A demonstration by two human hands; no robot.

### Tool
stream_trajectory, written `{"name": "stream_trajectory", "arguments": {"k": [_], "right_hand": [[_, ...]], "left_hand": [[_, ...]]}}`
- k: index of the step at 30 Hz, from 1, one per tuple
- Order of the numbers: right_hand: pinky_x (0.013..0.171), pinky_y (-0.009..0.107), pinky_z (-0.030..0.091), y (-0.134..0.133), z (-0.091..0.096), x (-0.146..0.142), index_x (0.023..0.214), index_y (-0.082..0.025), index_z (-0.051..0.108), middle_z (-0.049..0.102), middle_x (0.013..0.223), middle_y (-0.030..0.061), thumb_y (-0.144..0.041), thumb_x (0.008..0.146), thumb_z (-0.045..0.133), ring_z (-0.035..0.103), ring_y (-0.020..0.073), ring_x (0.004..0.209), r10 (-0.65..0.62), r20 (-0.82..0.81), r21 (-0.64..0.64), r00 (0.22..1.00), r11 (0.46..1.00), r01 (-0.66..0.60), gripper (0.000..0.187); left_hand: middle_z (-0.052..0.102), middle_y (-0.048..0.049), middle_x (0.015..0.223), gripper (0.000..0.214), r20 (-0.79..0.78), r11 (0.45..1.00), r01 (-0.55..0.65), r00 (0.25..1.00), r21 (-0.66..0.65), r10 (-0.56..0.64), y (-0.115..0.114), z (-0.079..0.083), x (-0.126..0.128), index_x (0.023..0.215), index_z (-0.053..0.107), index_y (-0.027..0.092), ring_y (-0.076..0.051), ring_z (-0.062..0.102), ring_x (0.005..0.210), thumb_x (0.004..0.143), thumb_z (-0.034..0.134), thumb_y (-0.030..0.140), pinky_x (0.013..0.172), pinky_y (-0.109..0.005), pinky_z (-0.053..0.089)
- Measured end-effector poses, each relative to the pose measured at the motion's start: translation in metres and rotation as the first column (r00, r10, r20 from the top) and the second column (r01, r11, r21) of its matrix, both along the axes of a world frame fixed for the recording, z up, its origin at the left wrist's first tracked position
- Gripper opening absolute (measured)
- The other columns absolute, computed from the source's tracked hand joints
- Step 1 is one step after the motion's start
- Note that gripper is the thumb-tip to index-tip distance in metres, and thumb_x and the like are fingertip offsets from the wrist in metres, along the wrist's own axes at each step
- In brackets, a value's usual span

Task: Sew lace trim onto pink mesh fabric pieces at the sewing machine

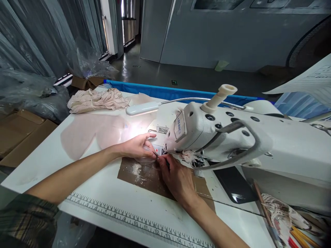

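Just left of the needle area of the white sewing machine, my two hands meet at the fingertips. My left hand pinches a small piece of sheer, pale fabric, its index finger stretched toward the machine. Curled closed beside it, my right hand grips a thin dark tool whose tip reaches the fabric; most of the tool is hidden in the fingers, and its kind cannot be made out. Brown tape covers the tabletop under both hands. Pale pink sheer panels lie flat to the left.
A bundle of beige lace lies at the back left. The lamp on a bendy neck lights the work. Right of my hand are a black phone and a cluttered tray. A printed ruler runs along the front edge.
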State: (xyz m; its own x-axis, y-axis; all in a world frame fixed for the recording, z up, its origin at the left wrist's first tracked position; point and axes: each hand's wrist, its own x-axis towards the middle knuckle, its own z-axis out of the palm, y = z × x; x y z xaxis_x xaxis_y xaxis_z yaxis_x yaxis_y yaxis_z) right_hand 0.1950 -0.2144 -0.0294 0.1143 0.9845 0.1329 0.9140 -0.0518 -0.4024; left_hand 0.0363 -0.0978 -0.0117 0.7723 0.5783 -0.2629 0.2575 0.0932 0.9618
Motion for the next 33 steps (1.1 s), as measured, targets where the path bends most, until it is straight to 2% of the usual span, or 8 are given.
{"name": "stream_trajectory", "arguments": {"k": [3, 7, 10, 14, 17, 21, 28, 33], "right_hand": [[0.047, 0.024, 0.029, 0.0, -0.001, 0.001, 0.089, -0.02, 0.063, 0.07, 0.074, 0.0068, -0.044, 0.097, 0.034, 0.062, 0.0209, 0.058, -0.02, -0.084, -0.048, 0.996, 0.999, 0.016, 0.038], [0.047, 0.025, 0.031, -0.001, -0.002, 0.0, 0.087, -0.02, 0.062, 0.069, 0.071, 0.0075, -0.047, 0.098, 0.03, 0.063, 0.0222, 0.059, -0.032, -0.126, -0.062, 0.991, 0.998, 0.024, 0.043], [0.046, 0.024, 0.03, -0.002, -0.004, 0.0, 0.091, -0.02, 0.062, 0.07, 0.074, 0.0074, -0.05, 0.099, 0.028, 0.063, 0.0212, 0.06, 0.011, -0.061, -0.03, 0.998, 0.999, -0.013, 0.046], [0.047, 0.025, 0.026, -0.002, -0.006, -0.002, 0.095, -0.019, 0.062, 0.068, 0.073, 0.0077, -0.047, 0.101, 0.024, 0.063, 0.0208, 0.06, 0.062, 0.111, 0.005, 0.992, 0.998, -0.063, 0.047], [0.048, 0.026, 0.027, 0.001, -0.007, -0.005, 0.097, -0.018, 0.062, 0.068, 0.071, 0.0077, -0.046, 0.102, 0.023, 0.064, 0.0218, 0.062, 0.073, 0.15, 0.009, 0.986, 0.997, -0.075, 0.048], [0.05, 0.027, 0.028, 0.004, -0.007, -0.005, 0.097, -0.018, 0.062, 0.068, 0.073, 0.0083, -0.046, 0.103, 0.022, 0.066, 0.0232, 0.063, 0.079, 0.118, -0.013, 0.99, 0.997, -0.078, 0.05], [0.052, 0.027, 0.029, 0.006, -0.011, -0.001, 0.088, -0.02, 0.062, 0.064, 0.067, 0.006, -0.046, 0.101, 0.022, 0.062, 0.0219, 0.061, 0.072, 0.029, 0.03, 0.997, 0.997, -0.073, 0.05], [0.052, 0.027, 0.033, 0.005, -0.007, 0.0, 0.085, -0.021, 0.061, 0.065, 0.069, 0.0061, -0.046, 0.098, 0.028, 0.061, 0.0208, 0.06, 0.019, -0.101, -0.002, 0.995, 1.0, -0.019, 0.043]], "left_hand": [[0.07, -0.005, 0.085, 0.094, -0.008, 1.0, 0.004, 1.0, -0.001, -0.004, -0.001, 0.0, 0.0, 0.148, 0.025, 0.011, -0.015, 0.065, 0.073, 0.07, 0.077, 0.02, 0.06, -0.023, 0.045], [0.069, -0.0057, 0.086, 0.095, -0.029, 0.999, 0.008, 1.0, 0.045, -0.007, -0.001, -0.002, -0.001, 0.148, 0.025, 0.012, -0.016, 0.066, 0.078, 0.07, 0.079, 0.022, 0.066, -0.026, 0.048], [0.069, -0.0066, 0.088, 0.095, -0.029, 0.998, 0.015, 0.999, 0.064, -0.013, -0.001, -0.005, -0.001, 0.149, 0.024, 0.012, -0.017, 0.066, 0.081, 0.071, 0.078, 0.021, 0.069, -0.027, 0.049], [0.069, -0.0083, 0.092, 0.096, -0.034, 0.998, 0.016, 0.999, 0.061, -0.014, -0.001, -0.007, -0.001, 0.15, 0.022, 0.012, -0.017, 0.066, 0.084, 0.072, 0.076, 0.02, 0.071, -0.026, 0.05], [0.069, -0.0083, 0.094, 0.096, -0.031, 0.996, 0.032, 0.999, 0.081, -0.03, -0.001, -0.009, 0.0, 0.151, 0.021, 0.012, -0.017, 0.067, 0.085, 0.073, 0.076, 0.022, 0.073, -0.027, 0.05], [0.07, -0.009, 0.097, 0.096, -0.033, 0.993, 0.056, 0.998, 0.106, -0.053, 0.0, -0.011, -0.001, 0.152, 0.019, 0.013, -0.018, 0.067, 0.086, 0.075, 0.076, 0.024, 0.073, -0.027, 0.05], [0.07, -0.0084, 0.097, 0.1, -0.008, 0.995, 0.054, 0.999, 0.087, -0.053, 0.001, -0.014, -0.002, 0.152, 0.02, 0.014, -0.019, 0.067, 0.09, 0.072, 0.08, 0.026, 0.079, -0.029, 0.049], [0.07, -0.0078, 0.092, 0.099, -0.003, 0.998, 0.032, 1.0, 0.046, -0.031, 0.001, -0.007, -0.003, 0.151, 0.02, 0.012, -0.017, 0.067, 0.086, 0.072, 0.079, 0.022, 0.077, -0.029, 0.049]]}}
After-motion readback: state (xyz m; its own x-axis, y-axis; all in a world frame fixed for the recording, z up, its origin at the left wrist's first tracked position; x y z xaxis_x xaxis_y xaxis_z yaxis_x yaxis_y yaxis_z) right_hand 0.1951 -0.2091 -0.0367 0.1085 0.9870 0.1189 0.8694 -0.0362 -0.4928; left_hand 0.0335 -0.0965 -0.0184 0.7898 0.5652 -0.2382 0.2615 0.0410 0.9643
